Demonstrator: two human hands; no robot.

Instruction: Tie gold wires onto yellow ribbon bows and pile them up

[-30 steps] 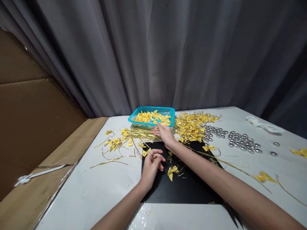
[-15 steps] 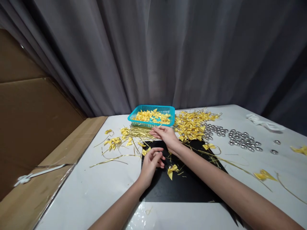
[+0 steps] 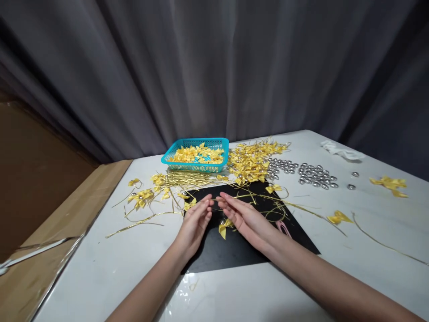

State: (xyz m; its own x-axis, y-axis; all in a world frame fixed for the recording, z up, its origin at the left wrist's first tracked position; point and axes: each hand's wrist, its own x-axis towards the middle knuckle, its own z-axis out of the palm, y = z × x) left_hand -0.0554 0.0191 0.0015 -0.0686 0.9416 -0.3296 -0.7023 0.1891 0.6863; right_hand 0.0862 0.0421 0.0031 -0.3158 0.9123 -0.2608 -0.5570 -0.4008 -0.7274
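Over the black mat, my left hand and my right hand face each other with fingertips almost touching. Both are closed in a pinch on a short stretch of thin gold cord that shows between them. Just below, a yellow ribbon bow with a silver bead lies on the mat, partly behind my right fingers. Beyond my hands is a bundle of gold cords, in front of a blue basket of yellow bows.
A heap of beaded yellow bows lies right of the basket. Farther right are several silver beads and a white cloth. Pink-handled snips rest by my right forearm. Cardboard borders the table's left side.
My right hand has come back from beside the cord bundle to meet my left hand, and both now pinch a gold cord. The camera view has shifted slightly right.
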